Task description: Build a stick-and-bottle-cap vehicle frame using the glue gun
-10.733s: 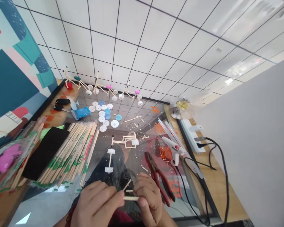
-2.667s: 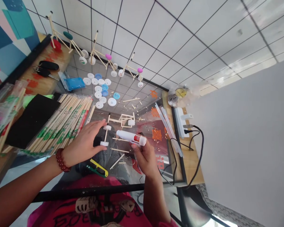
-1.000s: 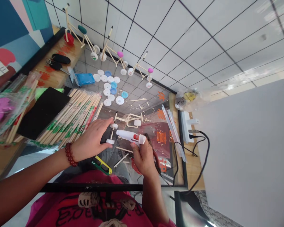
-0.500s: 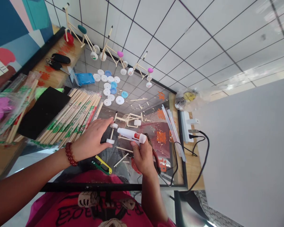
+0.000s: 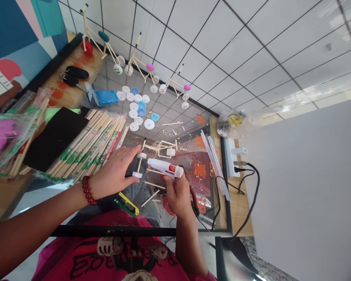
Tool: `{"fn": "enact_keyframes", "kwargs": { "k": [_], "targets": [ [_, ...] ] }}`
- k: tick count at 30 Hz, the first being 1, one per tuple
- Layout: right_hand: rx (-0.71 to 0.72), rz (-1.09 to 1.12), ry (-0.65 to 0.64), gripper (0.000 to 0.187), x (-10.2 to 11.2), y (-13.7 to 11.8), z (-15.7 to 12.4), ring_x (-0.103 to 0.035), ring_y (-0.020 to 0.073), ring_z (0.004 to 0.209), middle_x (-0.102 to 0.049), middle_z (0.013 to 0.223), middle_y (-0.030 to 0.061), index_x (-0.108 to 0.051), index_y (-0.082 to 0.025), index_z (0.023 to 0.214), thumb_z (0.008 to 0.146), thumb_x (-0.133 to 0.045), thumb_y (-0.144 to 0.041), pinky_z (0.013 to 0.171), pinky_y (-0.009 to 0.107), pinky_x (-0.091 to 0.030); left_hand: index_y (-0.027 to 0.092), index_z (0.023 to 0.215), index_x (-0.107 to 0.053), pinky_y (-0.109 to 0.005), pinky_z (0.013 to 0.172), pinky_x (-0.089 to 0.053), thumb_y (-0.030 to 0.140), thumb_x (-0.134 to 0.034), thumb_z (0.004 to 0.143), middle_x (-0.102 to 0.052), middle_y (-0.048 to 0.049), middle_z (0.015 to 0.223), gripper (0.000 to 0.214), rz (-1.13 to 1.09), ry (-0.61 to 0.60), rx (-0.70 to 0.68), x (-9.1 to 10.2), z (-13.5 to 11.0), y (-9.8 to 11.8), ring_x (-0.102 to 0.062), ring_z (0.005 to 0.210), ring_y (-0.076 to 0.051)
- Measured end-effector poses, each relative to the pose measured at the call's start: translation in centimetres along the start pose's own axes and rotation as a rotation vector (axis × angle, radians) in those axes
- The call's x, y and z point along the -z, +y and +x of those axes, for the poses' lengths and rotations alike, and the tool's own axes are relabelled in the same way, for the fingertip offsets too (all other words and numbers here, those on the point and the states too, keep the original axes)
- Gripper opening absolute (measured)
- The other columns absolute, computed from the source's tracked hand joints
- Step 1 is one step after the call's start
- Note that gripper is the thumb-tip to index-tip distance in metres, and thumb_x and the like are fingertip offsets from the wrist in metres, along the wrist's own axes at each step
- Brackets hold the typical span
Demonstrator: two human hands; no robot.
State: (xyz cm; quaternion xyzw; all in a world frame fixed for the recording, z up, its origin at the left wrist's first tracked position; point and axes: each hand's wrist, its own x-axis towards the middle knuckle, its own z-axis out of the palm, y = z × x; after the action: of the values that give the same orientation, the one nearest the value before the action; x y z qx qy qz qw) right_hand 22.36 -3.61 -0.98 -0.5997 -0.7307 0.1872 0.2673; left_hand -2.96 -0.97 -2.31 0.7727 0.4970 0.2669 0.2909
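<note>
My right hand is wrapped round a white glue gun, its nozzle pointing left. That nozzle is close to a short wooden axle with a white bottle-cap wheel at each end. My left hand wears a red bead bracelet and spans this axle, thumb at the lower wheel and fingers at the upper wheel. Just beyond lies a small tricycle-like stick frame with a white wheel. Loose sticks and a yellow-green utility knife lie nearer me.
Bagged chopsticks and a black sheet lie at left. White and blue bottle caps are spread behind. Finished stick tricycles stand along the back edge. At right are clear glue sticks, a power strip and cables.
The whole view has shifted very slightly. The glue gun's nozzle has drawn a little to the right of the axle; my left hand stays at the wheels.
</note>
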Motion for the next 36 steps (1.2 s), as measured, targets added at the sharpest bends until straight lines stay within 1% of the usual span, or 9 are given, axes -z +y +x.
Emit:
{"fn": "enact_keyframes", "kwargs": {
  "k": [10, 12, 17, 20, 23, 27, 30, 33, 36],
  "targets": [
    [-0.016, 0.036, -0.034, 0.026, 0.3, -0.3, -0.3, -0.069, 0.0260, 0.092, -0.073, 0.102, 0.0111, -0.061, -0.019, 0.118, 0.098, -0.052, -0.035, 0.082, 0.040, -0.054, 0.023, 0.154, -0.032, -0.059, 0.116, -0.039, 0.031, -0.079, 0.078, -0.059, -0.0146, 0.144, 0.090, -0.030, 0.018, 0.005, -0.1, 0.1, -0.1, -0.049, 0.139, -0.039],
    [-0.043, 0.095, -0.030, 0.026, 0.4, -0.2, -0.4, -0.069, 0.0251, 0.092, -0.073, 0.102, 0.0107, -0.062, -0.019, 0.118, 0.098, -0.054, -0.035, 0.082, 0.039, -0.054, 0.023, 0.154, -0.031, -0.059, 0.116, -0.039, 0.030, -0.079, 0.078, -0.059, -0.0146, 0.144, 0.090, -0.025, 0.018, 0.004, -0.1, 0.0, -0.1, -0.049, 0.139, -0.039],
    [-0.109, 0.377, -0.047, 0.026, 0.3, -0.5, -0.4, -0.070, 0.0204, 0.095, -0.074, 0.107, 0.0084, -0.062, -0.020, 0.120, 0.100, -0.054, -0.035, 0.087, 0.035, -0.056, 0.023, 0.154, -0.032, -0.060, 0.116, -0.039, 0.030, -0.078, 0.079, -0.058, -0.0153, 0.145, 0.089, -0.020, 0.014, 0.008, -0.1, 0.1, 0.0, -0.049, 0.139, -0.039],
    [-0.145, 0.449, -0.063, 0.027, 0.3, -0.8, -0.4, -0.071, 0.0203, 0.096, -0.075, 0.107, 0.0074, -0.064, -0.020, 0.119, 0.099, -0.056, -0.037, 0.088, 0.035, -0.057, 0.023, 0.154, -0.032, -0.060, 0.116, -0.039, 0.031, -0.077, 0.079, -0.058, -0.0152, 0.145, 0.088, -0.028, 0.015, 0.018, 0.0, 0.1, 0.1, -0.049, 0.139, -0.039],
    [-0.201, 0.493, -0.012, 0.030, 0.7, -0.5, -0.6, -0.072, 0.0217, 0.096, -0.076, 0.107, 0.0078, -0.066, -0.020, 0.116, 0.096, -0.059, -0.041, 0.087, 0.037, -0.058, 0.023, 0.154, -0.033, -0.060, 0.117, -0.039, 0.031, -0.077, 0.080, -0.058, -0.0159, 0.145, 0.087, -0.033, 0.009, 0.024, 0.1, 0.1, 0.2, -0.049, 0.139, -0.039],
    [-0.305, 0.555, 0.188, 0.034, 2.4, 1.6, -0.8, -0.073, 0.0236, 0.093, -0.077, 0.106, 0.0099, -0.065, -0.019, 0.113, 0.091, -0.065, -0.046, 0.086, 0.041, -0.059, 0.024, 0.154, -0.034, -0.061, 0.116, -0.040, 0.033, -0.075, 0.081, -0.059, -0.0153, 0.144, 0.084, -0.038, 0.014, 0.039, 0.2, 0.1, 0.2, -0.050, 0.138, -0.039],
    [-0.375, 0.453, 0.364, 0.041, 4.2, 4.1, -0.1, -0.072, 0.0244, 0.095, -0.076, 0.106, 0.0104, -0.063, -0.018, 0.115, 0.085, -0.070, -0.046, 0.088, 0.042, -0.057, 0.024, 0.154, -0.034, -0.061, 0.115, -0.041, 0.036, -0.073, 0.083, -0.058, -0.0150, 0.146, 0.081, -0.026, 0.014, 0.039, 0.1, -0.1, 0.0, -0.050, 0.138, -0.039],
    [-0.416, 0.326, 0.426, 0.052, 5.4, 6.8, 0.9, -0.069, 0.0254, 0.102, -0.073, 0.113, 0.0125, -0.060, -0.016, 0.120, 0.078, -0.074, -0.044, 0.092, 0.043, -0.054, 0.025, 0.153, -0.035, -0.061, 0.114, -0.042, 0.039, -0.072, 0.085, -0.058, -0.0152, 0.147, 0.079, -0.011, 0.035, 0.019, -0.3, -0.2, -0.5, -0.050, 0.138, -0.040],
    [-0.447, 0.251, 0.437, 0.056, 5.4, 9.0, 1.7, -0.068, 0.0241, 0.096, -0.073, 0.109, 0.0122, -0.060, -0.015, 0.119, 0.073, -0.074, -0.043, 0.088, 0.041, -0.054, 0.025, 0.153, -0.034, -0.061, 0.113, -0.043, 0.039, -0.070, 0.086, -0.058, -0.0155, 0.146, 0.077, 0.016, 0.059, -0.001, -0.6, -0.2, -0.8, -0.052, 0.137, -0.040]
  ]
}}
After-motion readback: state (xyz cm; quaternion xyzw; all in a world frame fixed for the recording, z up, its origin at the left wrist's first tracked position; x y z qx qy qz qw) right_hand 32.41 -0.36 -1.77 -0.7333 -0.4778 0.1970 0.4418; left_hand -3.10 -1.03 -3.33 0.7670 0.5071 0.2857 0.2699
